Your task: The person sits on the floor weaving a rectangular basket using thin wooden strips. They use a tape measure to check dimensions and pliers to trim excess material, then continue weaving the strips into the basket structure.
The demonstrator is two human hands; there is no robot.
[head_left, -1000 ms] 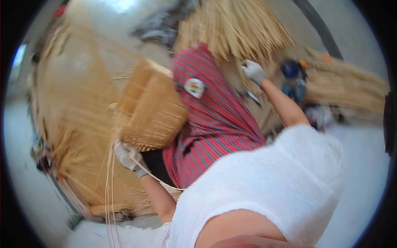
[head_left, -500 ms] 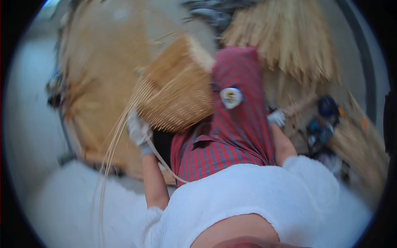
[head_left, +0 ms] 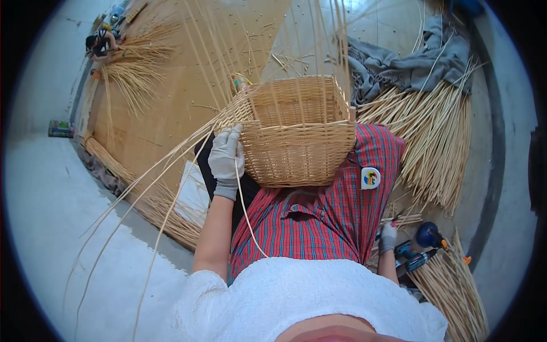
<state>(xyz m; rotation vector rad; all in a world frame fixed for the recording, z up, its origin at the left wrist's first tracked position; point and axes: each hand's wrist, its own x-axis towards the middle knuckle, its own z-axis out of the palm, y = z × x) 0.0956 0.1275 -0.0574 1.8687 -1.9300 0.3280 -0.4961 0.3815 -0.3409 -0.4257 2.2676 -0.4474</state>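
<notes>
The basket (head_left: 296,154) sits on the person's lap, its open top facing away from the body. The gloved left hand (head_left: 227,159) is clamped on its left corner at the rim, with long strands (head_left: 165,219) trailing from that corner toward the lower left. The gloved right hand (head_left: 388,235) is low beside the right thigh, near some short cane pieces (head_left: 409,218); whether its fingers are closed cannot be told at this size. Tall stakes (head_left: 319,43) rise from the basket and cross the view of the board (head_left: 165,122) and floor beyond. The basket covers part of the red checked cloth (head_left: 307,231), on which lies a small white rounded item (head_left: 370,178). To the right, a large cane bundle (head_left: 439,148) lies partly under a grey cloth (head_left: 413,62). A power drill (head_left: 419,259) lies between the right hand and a second bundle (head_left: 456,290). Near the left forearm is a white sheet (head_left: 192,196).
</notes>
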